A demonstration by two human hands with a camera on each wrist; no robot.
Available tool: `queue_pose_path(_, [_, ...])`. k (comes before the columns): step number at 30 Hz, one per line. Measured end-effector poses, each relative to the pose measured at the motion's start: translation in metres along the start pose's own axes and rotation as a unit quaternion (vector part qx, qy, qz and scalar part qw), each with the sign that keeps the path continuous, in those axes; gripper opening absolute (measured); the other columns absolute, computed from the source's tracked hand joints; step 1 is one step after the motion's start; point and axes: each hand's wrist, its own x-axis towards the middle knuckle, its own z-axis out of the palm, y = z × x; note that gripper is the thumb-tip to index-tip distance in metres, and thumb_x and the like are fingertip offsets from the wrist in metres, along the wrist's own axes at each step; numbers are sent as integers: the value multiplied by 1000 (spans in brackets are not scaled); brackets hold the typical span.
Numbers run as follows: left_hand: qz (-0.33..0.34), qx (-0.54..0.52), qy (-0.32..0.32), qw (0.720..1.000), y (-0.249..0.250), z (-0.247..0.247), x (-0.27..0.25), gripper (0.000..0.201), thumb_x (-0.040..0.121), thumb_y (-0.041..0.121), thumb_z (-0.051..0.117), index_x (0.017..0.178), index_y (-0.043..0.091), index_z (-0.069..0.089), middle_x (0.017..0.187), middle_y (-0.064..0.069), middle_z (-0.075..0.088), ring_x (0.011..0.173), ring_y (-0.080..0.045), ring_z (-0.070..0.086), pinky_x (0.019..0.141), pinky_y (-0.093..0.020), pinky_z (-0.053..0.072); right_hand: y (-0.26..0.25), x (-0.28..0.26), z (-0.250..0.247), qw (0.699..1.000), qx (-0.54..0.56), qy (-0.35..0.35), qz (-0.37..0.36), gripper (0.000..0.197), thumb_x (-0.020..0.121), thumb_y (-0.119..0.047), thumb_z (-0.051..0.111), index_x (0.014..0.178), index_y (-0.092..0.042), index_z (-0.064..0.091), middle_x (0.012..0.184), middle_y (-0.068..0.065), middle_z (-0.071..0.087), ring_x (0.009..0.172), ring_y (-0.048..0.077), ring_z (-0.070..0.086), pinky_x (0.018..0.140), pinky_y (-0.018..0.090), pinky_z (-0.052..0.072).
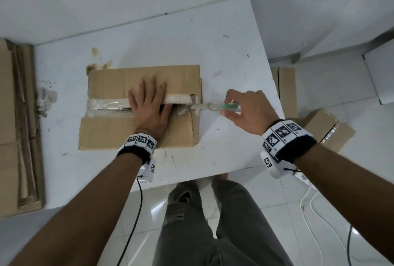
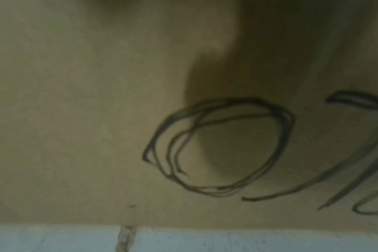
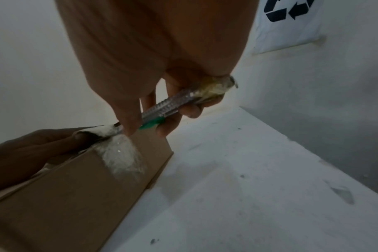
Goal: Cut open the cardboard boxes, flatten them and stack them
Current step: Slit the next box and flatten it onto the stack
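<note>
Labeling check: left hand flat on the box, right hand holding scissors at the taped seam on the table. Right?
Not scissors: the right hand grips a utility knife, as the right wrist view shows. Left hand lies flat on the box, as stated.

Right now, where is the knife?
In the head view, the knife is in the right hand, just off the right end of the cardboard box.

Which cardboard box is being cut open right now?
The brown cardboard box on the white table, pressed by the left hand; the others sit on the floor.
</note>
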Motion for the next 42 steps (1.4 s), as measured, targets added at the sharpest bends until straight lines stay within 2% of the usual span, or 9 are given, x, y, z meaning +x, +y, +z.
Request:
queue_pose_path(15, [0, -19, 7, 1000, 3, -6, -2, 63, 105, 57, 29, 156, 24, 42, 168, -4, 26, 157, -35, 16, 122, -66, 2, -33, 44, -2, 998, -57, 23, 3, 26, 95, -48, 56, 103, -23, 54, 85, -3, 65, 78, 28, 60, 79, 39, 35])
queue_pose_path(21, [-32, -125, -19, 991, 4, -21, 0, 71, 83, 39, 35, 152, 29, 48, 169, 6, 23, 158, -18, 9, 126, -56, -5, 11, -26, -38, 994, 14, 13, 111, 23, 93, -50, 56, 97, -28, 48, 68, -8, 63, 59, 16, 61, 60, 32, 52])
queue_pose_path(26, [-168, -118, 83, 975, 2, -60, -33, 51, 81, 36, 55, 126, 13, 63, 136, -9, 56, 129, -34, 47, 111, -52, 31, -44, 18, -29, 997, 76, -7, -9, 29, 104, -46, 42, 116, -22, 52, 80, -3, 63, 69, 22, 60, 61, 34, 45])
queue_pose_path(29, [-370, -123, 159, 907, 2, -72, -80, 49, 80, 21, 73, 123, 5, 56, 125, -16, 54, 117, -37, 49, 103, -47, 34, -107, 84, -11, 997, 37, -43, -59, 36, 108, -41, 33, 94, -15, 54, 91, 9, 63, 86, 31, 61, 68, 38, 42])
queue_pose_path(32, [-561, -279, 148, 765, 2, -60, -118, 67, 80, 22, 83, 131, 3, 44, 130, -19, 50, 117, -40, 53, 105, -49, 43, -146, 128, 1, 993, -66, -46, -91, 32, 106, -31, 34, 101, -9, 57, 105, 16, 60, 98, 37, 58, 78, 44, 46])
queue_pose_path(34, [-605, -428, 88, 665, 1, -48, -126, 86, 74, 35, 89, 136, 8, 36, 132, -18, 53, 115, -36, 60, 102, -52, 52, -149, 140, 5, 987, -113, -89, -72, 28, 104, -31, 34, 102, -12, 54, 110, 14, 60, 100, 37, 59, 89, 48, 47])
queue_pose_path(35, [-603, -464, 62, 646, 1, -45, -123, 96, 67, 45, 90, 137, 10, 34, 130, -17, 56, 114, -34, 62, 99, -52, 55, -146, 142, 6, 985, -124, -107, -62, 27, 104, -32, 32, 98, -14, 51, 108, 13, 61, 98, 36, 60, 91, 49, 47])
queue_pose_path(39, [-586, -354, -2, 729, -9, -55, -84, 140, 44, 73, 85, 151, 4, 26, 147, -16, 47, 128, -35, 54, 106, -46, 51, -120, 107, 0, 986, -79, -142, -29, 30, 108, -34, 29, 99, -11, 46, 103, 20, 65, 89, 38, 63, 78, 44, 49])
queue_pose_path(42, [-516, -216, -79, 825, -17, -72, -54, 157, 59, 56, 95, 160, 7, -16, 166, -18, 12, 149, -41, 26, 119, -58, 31, -101, 40, -2, 968, 30, -248, -34, 37, 108, -45, 31, 105, -14, 51, 102, 18, 69, 87, 34, 67, 80, 43, 51])
